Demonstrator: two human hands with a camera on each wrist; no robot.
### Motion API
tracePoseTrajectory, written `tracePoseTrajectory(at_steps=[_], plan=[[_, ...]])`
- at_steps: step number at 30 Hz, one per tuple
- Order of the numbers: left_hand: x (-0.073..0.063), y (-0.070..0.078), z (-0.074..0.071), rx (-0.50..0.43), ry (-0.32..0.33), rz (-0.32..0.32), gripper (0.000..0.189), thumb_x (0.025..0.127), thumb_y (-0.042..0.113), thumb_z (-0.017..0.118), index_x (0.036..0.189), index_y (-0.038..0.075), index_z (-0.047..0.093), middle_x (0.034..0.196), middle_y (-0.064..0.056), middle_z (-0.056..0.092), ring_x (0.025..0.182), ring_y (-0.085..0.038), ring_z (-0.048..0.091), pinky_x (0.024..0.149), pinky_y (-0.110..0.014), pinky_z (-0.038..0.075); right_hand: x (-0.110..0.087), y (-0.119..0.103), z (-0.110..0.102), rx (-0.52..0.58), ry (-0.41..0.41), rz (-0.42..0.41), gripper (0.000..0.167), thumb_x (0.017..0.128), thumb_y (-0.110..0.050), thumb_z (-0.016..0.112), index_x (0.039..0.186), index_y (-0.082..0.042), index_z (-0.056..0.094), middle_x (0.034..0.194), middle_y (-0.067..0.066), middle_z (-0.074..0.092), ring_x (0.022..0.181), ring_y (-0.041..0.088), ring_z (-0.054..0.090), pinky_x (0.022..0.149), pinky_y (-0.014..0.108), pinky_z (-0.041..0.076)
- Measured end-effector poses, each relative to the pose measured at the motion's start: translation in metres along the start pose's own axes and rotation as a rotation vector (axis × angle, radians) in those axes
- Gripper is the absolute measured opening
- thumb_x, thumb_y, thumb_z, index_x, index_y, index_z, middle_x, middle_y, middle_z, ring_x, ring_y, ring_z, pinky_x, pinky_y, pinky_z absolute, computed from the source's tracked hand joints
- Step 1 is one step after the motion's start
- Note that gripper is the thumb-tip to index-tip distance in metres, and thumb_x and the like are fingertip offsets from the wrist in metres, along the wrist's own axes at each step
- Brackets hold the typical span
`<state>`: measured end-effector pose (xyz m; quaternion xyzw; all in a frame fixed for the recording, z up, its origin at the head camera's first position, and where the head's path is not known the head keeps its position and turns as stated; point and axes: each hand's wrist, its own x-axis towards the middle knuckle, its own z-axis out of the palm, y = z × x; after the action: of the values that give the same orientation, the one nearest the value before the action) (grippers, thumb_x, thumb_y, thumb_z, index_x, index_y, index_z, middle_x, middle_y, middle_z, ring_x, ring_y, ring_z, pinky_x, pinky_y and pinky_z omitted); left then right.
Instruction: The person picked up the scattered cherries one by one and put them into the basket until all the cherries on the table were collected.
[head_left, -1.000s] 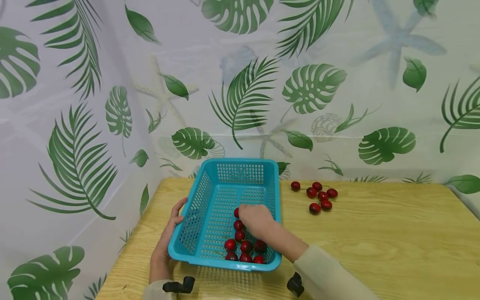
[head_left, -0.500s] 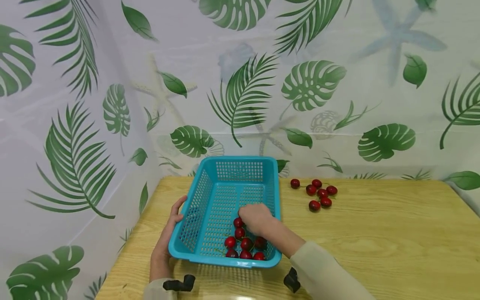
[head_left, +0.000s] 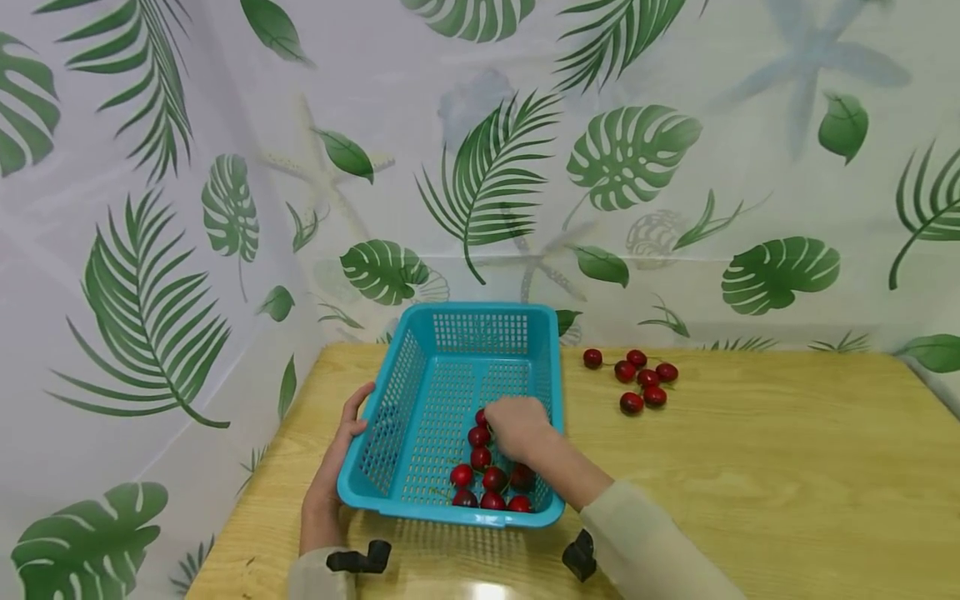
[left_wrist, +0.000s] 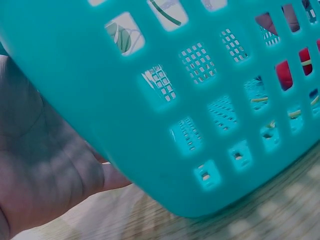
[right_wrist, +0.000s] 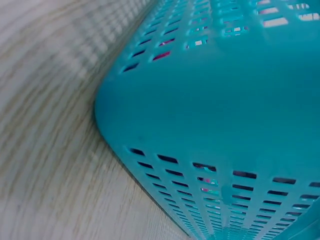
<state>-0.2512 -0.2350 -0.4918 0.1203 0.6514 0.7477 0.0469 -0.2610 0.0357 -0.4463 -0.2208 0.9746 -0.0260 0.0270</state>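
Inside the blue basket (head_left: 450, 512), the right hand (head_left: 517, 425) has a cherry (head_left: 481, 416) right beside its curled fingers; whether it's pinched, I can't tell. The left hand (head_left: 337, 454) rests loosely against the basket's left wall.

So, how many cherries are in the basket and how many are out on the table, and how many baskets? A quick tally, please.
Visible cherries in the basket: 9
Loose cherries on the table: 7
Baskets: 1
Total: 17 visible things; the right hand could be hiding more cherries.
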Motion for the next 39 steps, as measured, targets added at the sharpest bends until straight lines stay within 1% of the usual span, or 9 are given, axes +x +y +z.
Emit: tracePoseTrajectory(at_steps=[2, 5, 11, 14, 18, 24, 32, 38, 39], plan=[[0.001, 0.001, -0.001, 0.008, -0.009, 0.027, 0.060, 0.095, 0.008, 0.029, 0.132, 0.053, 0.040, 0.156, -0.033, 0.007, 0.121, -0.005, 0.045, 0.098, -0.022, 0.039, 0.001, 0.000, -0.002, -0.006, 0.006, 0.012, 0.013, 0.080, -0.005, 0.071, 0.074, -0.013, 0.062, 0.067, 0.002, 0.061, 0.061, 0.016, 0.055, 0.060, 0.040, 0.056], [-0.002, 0.002, -0.003, 0.013, -0.004, 0.020, 0.060, 0.096, 0.007, 0.028, 0.138, 0.049, 0.038, 0.157, -0.031, 0.008, 0.123, -0.008, 0.045, 0.098, -0.023, 0.040, 0.002, -0.002, -0.002, -0.015, -0.004, 0.021, 0.009, 0.081, -0.007, 0.072, 0.078, -0.012, 0.065, 0.071, 0.004, 0.063, 0.063, 0.016, 0.057, 0.061, 0.041, 0.057], [-0.016, 0.007, -0.004, -0.003, 0.015, -0.121, 0.059, 0.098, 0.017, 0.027, 0.155, 0.032, 0.019, 0.157, -0.024, 0.016, 0.128, -0.036, 0.038, 0.093, -0.035, 0.044, 0.003, -0.006, -0.001, -0.005, -0.035, 0.046, 0.006, 0.083, -0.010, 0.073, 0.083, -0.012, 0.067, 0.071, 0.003, 0.062, 0.062, 0.016, 0.055, 0.064, 0.040, 0.057], [-0.019, 0.007, -0.004, -0.005, 0.017, -0.154, 0.061, 0.099, 0.021, 0.028, 0.157, 0.028, 0.013, 0.157, -0.020, 0.017, 0.126, -0.042, 0.035, 0.091, -0.040, 0.044, 0.002, -0.006, 0.000, 0.003, -0.035, 0.055, 0.007, 0.082, -0.011, 0.073, 0.082, -0.012, 0.066, 0.070, 0.002, 0.060, 0.062, 0.016, 0.054, 0.064, 0.039, 0.057], [-0.015, 0.003, -0.003, -0.004, 0.021, -0.120, 0.058, 0.098, 0.018, 0.027, 0.153, 0.034, 0.022, 0.158, -0.021, 0.016, 0.130, -0.041, 0.035, 0.093, -0.036, 0.044, 0.000, -0.005, 0.001, 0.042, 0.000, 0.041, 0.009, 0.082, -0.010, 0.072, 0.079, -0.012, 0.065, 0.068, 0.002, 0.058, 0.060, 0.016, 0.052, 0.059, 0.036, 0.054], [-0.010, -0.006, -0.002, 0.010, -0.006, -0.027, 0.060, 0.094, 0.008, 0.026, 0.132, 0.054, 0.038, 0.158, -0.029, 0.009, 0.128, -0.018, 0.042, 0.097, -0.025, 0.040, -0.005, -0.004, 0.002, 0.148, 0.040, 0.027, 0.010, 0.085, -0.013, 0.069, 0.078, -0.011, 0.061, 0.064, 0.001, 0.052, 0.057, 0.017, 0.049, 0.052, 0.032, 0.047], [-0.005, -0.007, 0.006, -0.033, -0.002, -0.035, 0.059, 0.094, 0.008, 0.026, 0.138, 0.046, 0.037, 0.155, -0.033, 0.013, 0.117, -0.009, 0.050, 0.095, -0.026, 0.043, -0.006, 0.003, 0.002, 0.181, 0.093, 0.020, 0.018, 0.085, -0.013, 0.062, 0.070, -0.014, 0.051, 0.059, 0.000, 0.044, 0.053, 0.016, 0.045, 0.048, 0.032, 0.042], [0.004, -0.005, 0.011, -0.046, 0.000, -0.024, 0.059, 0.094, 0.007, 0.025, 0.132, 0.050, 0.040, 0.156, -0.032, 0.014, 0.128, -0.020, 0.045, 0.098, -0.026, 0.041, -0.002, 0.009, -0.001, 0.199, 0.128, 0.027, 0.030, 0.092, -0.018, 0.057, 0.064, -0.015, 0.047, 0.055, -0.001, 0.042, 0.050, 0.016, 0.043, 0.047, 0.033, 0.040], [0.008, -0.015, 0.002, -0.058, -0.030, 0.018, 0.059, 0.095, 0.006, 0.026, 0.136, 0.046, 0.040, 0.158, -0.025, 0.020, 0.128, -0.019, 0.045, 0.098, -0.026, 0.042, -0.002, 0.008, -0.002, 0.202, 0.133, 0.025, 0.031, 0.092, -0.018, 0.057, 0.063, -0.015, 0.047, 0.054, -0.001, 0.042, 0.049, 0.016, 0.043, 0.047, 0.034, 0.041]])
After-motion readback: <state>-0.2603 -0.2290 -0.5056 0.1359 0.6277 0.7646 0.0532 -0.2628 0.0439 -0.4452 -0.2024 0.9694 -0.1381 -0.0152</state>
